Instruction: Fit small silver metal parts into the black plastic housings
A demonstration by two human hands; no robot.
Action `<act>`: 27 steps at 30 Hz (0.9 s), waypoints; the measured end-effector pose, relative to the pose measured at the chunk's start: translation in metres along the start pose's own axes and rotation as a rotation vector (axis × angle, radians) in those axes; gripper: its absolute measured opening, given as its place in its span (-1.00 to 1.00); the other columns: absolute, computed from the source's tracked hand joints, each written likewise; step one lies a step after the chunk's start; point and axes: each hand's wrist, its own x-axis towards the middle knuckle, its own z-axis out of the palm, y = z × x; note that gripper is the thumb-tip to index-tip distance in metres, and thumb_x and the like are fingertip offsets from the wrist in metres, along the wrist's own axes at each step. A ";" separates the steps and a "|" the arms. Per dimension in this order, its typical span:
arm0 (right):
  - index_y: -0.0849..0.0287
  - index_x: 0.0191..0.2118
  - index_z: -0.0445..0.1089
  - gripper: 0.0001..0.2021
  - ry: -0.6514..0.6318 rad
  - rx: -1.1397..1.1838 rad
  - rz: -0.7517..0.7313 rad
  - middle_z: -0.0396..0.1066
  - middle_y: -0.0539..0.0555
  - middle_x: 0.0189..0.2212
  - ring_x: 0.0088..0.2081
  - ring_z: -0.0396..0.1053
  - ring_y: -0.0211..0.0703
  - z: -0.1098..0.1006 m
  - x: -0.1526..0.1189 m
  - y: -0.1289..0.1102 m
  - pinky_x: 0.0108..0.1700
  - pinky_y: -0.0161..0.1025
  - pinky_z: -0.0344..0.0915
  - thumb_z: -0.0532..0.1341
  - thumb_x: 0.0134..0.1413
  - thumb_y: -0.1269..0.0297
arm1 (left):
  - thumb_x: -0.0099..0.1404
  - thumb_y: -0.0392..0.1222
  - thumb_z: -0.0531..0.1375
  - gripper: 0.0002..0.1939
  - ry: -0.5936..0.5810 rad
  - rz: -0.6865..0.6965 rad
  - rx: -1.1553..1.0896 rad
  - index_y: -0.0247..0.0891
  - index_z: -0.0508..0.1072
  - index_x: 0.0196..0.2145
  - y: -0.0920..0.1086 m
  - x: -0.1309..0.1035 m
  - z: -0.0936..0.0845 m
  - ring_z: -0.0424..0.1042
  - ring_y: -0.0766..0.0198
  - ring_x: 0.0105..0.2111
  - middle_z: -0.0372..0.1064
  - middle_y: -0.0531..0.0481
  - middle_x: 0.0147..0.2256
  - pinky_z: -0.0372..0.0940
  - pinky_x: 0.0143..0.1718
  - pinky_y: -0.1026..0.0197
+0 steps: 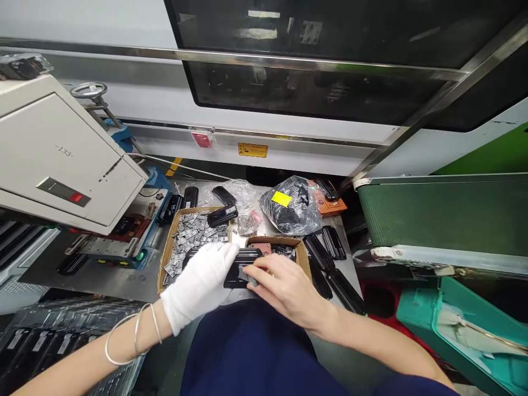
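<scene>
My left hand (201, 286), in a white glove, grips a flat black plastic part (240, 268) just above my lap. My bare right hand (284, 289) rests on the same part and pinches a small grey metal piece (248, 278) against it. Behind the hands stands a cardboard box (165, 258) full of small grey metal pieces. A second, smaller cardboard box (304, 256) with dark bits sits directly behind the black part.
More black plastic parts (330, 264) lie at the right of the boxes and at the back (223, 215). A plastic bag (293, 206) with a yellow label sits behind. A beige machine (58, 154) stands left, a green conveyor (441, 214) right, a teal bin (466, 330) lower right.
</scene>
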 end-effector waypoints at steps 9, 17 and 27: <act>0.31 -0.02 0.45 -0.79 0.194 0.037 0.089 0.50 0.17 -0.22 -0.19 0.41 -0.09 0.033 -0.007 -0.006 -0.16 -0.18 0.38 0.09 0.51 0.34 | 0.16 -0.30 0.32 -0.48 -0.083 -0.004 0.110 -0.40 0.30 0.06 -0.011 0.001 0.003 0.45 -0.12 -0.13 0.42 -0.25 -0.11 0.44 -0.05 -0.15; 0.09 0.13 0.54 -0.60 0.334 -0.108 0.152 0.41 0.26 0.11 0.15 0.29 0.10 0.057 -0.023 0.011 0.20 0.08 0.31 0.11 0.48 -0.02 | -0.02 -0.29 0.44 -0.30 0.148 0.081 0.194 -0.43 0.29 0.06 -0.015 -0.007 0.003 0.52 -0.14 -0.18 0.47 -0.34 -0.12 0.53 -0.14 -0.08; 0.19 -0.07 0.63 -0.62 0.170 0.968 0.940 0.62 0.13 -0.19 -0.12 0.55 0.07 0.076 -0.011 0.009 -0.03 -0.09 0.46 0.30 0.20 -0.02 | 0.13 -0.45 0.19 -0.37 0.204 0.192 0.365 -0.68 0.28 0.18 -0.038 -0.009 0.016 0.45 -0.23 -0.08 0.42 -0.48 -0.04 0.50 -0.02 -0.24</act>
